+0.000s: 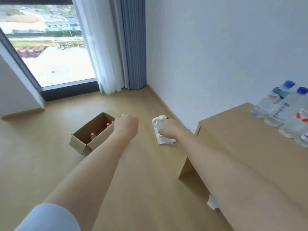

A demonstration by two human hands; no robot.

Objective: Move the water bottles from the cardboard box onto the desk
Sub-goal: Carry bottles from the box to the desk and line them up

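Head view: left fingers (123, 116) curl down past the knuckles, grip hidden, I can't call it. Left hand (127, 125) hangs at the cardboard box (83, 139) rim, nearer than the right. Red-capped water bottles (93, 135) stand upright inside, just left. Right hand (171, 129), fingers loose, holds nothing over a white floor object (158, 124).

An open brown cardboard box (100, 140) sits on the floor with red-capped bottles (108, 125) standing upright inside. On the pale wooden desk (233, 134), clear bottles (281, 110) cluster upright by the wall, two showing blue caps.
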